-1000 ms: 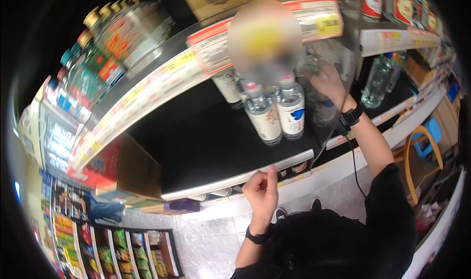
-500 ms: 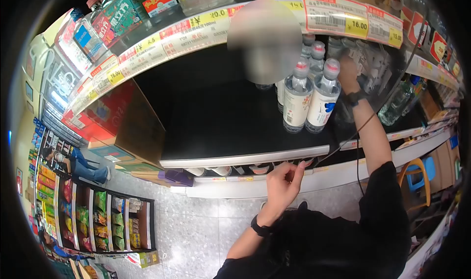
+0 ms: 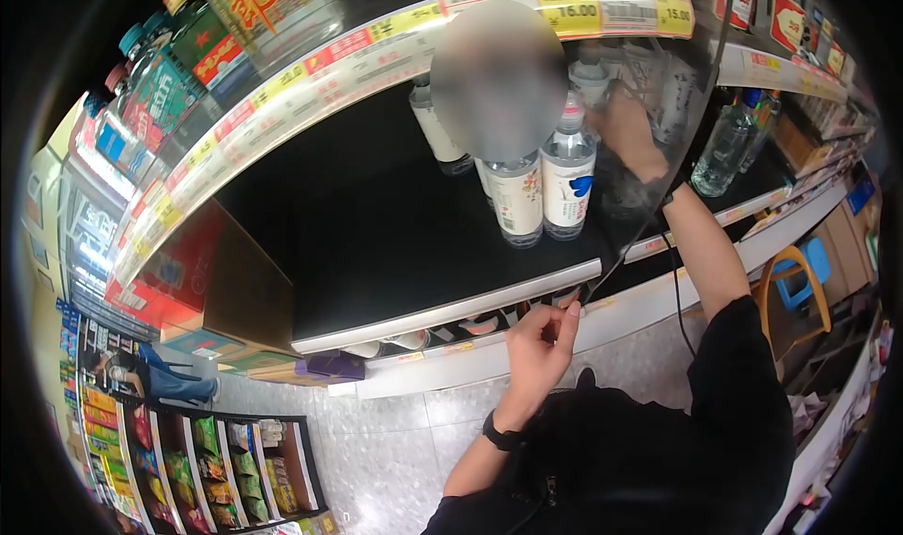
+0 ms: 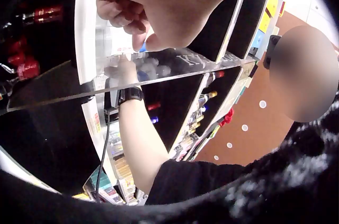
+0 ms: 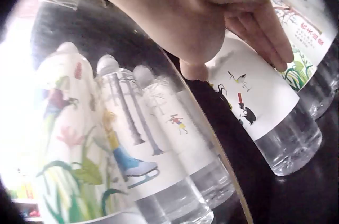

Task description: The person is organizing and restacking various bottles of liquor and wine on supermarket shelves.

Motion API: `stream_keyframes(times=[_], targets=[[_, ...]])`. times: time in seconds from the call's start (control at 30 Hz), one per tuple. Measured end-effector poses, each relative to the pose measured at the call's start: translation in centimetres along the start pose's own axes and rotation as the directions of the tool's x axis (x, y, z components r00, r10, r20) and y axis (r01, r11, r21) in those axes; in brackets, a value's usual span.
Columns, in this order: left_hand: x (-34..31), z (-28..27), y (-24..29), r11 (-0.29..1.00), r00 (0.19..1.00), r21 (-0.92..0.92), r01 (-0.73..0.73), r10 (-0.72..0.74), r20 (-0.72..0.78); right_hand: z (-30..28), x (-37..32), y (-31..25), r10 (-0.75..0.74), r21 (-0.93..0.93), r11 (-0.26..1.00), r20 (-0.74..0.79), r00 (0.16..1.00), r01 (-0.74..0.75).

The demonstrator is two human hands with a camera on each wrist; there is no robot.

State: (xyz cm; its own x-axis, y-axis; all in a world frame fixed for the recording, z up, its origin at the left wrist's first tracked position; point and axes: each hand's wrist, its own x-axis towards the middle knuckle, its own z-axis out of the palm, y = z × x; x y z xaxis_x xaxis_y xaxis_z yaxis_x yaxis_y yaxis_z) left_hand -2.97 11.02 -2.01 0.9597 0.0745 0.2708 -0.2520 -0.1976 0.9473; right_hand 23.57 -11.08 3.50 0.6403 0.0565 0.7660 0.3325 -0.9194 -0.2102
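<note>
My right hand (image 3: 628, 131), partly seen through a clear divider, reaches between shelves beside water bottles. In the right wrist view the right hand (image 5: 212, 7) has thumb and fingers around the upper part of a bottle (image 5: 286, 144) with birds on its white label; its cap is hidden. Two labelled bottles, one with a blue mark (image 3: 567, 192) and one with flowers (image 3: 519, 201), stand upright left of that hand. The left hand (image 3: 541, 347), loosely curled and holding nothing, is by the lower shelf's front edge (image 3: 470, 300).
Several bottles (image 5: 159, 155) stand across the clear divider's edge (image 5: 229, 168). Price tags (image 3: 649, 13) line the upper shelf. Cardboard boxes (image 3: 245, 291) stand at the left, a snack rack (image 3: 216, 469) lower left, and a wooden chair (image 3: 767, 319) at the right. A cable hangs from the right wrist.
The head view has swung, shifting the shelf and bottles in the picture. My left hand is further right than one second ago. The right hand stays by the bottles.
</note>
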Motion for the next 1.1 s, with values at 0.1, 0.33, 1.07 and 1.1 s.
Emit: stream_keyframes(times=[0.1, 0.33, 1.07, 1.1], targets=[[0.4, 0.9, 0.3, 1.0, 0.999, 0.016, -0.008, 0.007, 0.054, -3.7, -1.5, -1.1, 0.101, 0.119, 0.986, 0.098, 0.99, -0.113], [1.3, 2.9, 0.3, 0.999, 0.987, -0.005, -0.053, 0.053, 0.152, -11.8, -5.5, -3.5, 0.424, 0.028, 0.891, 0.303, 0.853, -0.453], [2.6, 4.0, 4.7, 0.871, 0.821, -0.13, -0.474, 0.49, 0.294, -14.7, -16.0, -4.9, 0.393, 0.6, 0.767, -0.159, 0.906, -0.227], [2.4, 3.9, 4.9, 0.875, 0.828, -0.123, -0.469, 0.484, 0.282, -14.7, -16.7, -4.9, 0.369, 0.571, 0.803, -0.248, 0.896, -0.173]])
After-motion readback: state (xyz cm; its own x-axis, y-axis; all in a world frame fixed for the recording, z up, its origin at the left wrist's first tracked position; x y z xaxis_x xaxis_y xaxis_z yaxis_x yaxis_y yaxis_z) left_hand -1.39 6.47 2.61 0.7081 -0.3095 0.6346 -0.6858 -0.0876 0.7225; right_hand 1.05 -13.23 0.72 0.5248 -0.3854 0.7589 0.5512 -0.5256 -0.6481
